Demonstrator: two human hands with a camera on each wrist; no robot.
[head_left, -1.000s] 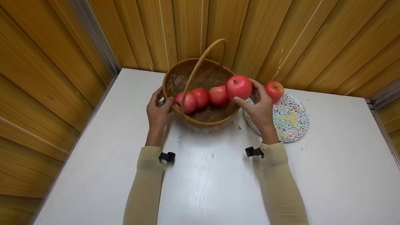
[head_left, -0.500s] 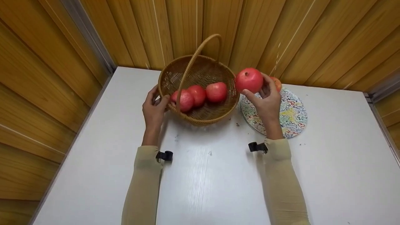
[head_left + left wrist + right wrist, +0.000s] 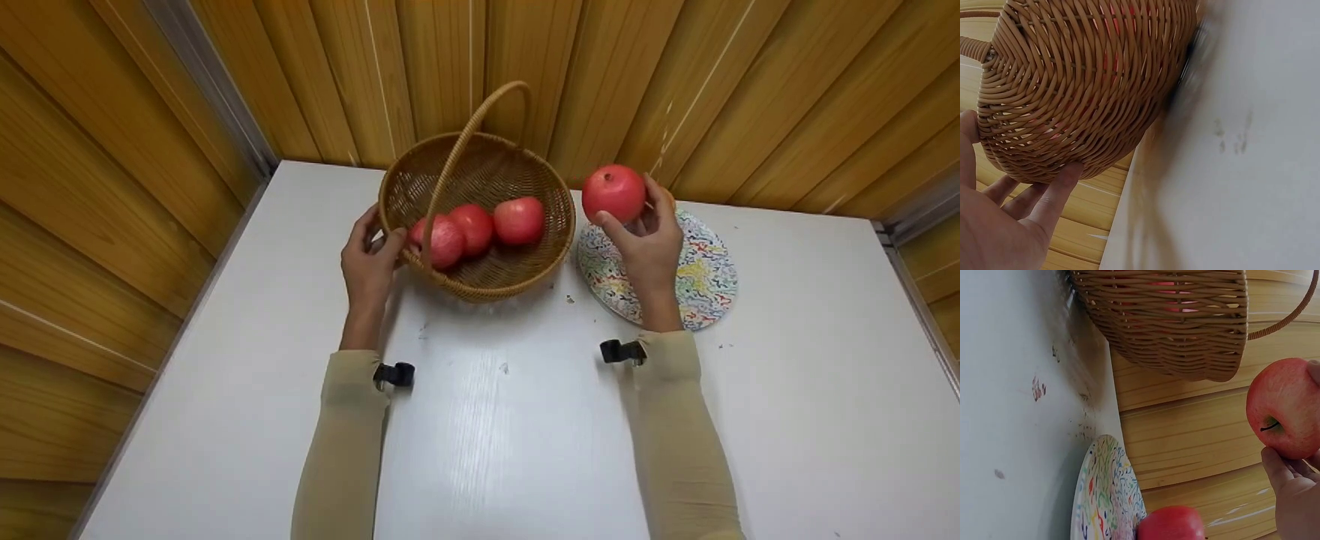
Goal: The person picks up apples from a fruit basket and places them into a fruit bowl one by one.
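Observation:
My left hand (image 3: 369, 262) holds the left rim of a brown wicker basket (image 3: 495, 291), thumb on the rim and fingers against its outer side. Inside lie three red apples (image 3: 519, 221), low in the bowl. To the basket's right, my right hand (image 3: 651, 247) grips another red apple (image 3: 613, 193) between thumb and fingers, raised above a round plate (image 3: 705, 277) with multicoloured squiggles. In the right wrist view this apple (image 3: 1286, 408) shows its stem. One more apple (image 3: 1171, 526) sits at the plate; the head view has it mostly hidden behind my right hand.
A white table (image 3: 495, 435) carries everything, with small dark marks on its top. Wood-panelled walls (image 3: 600, 82) stand close behind the basket and along the left. The basket's tall arched handle (image 3: 469, 135) rises over its opening.
My right hand has moved rightward with its apple, from over the basket's right rim to above the plate. My left hand has kept its hold on the basket.

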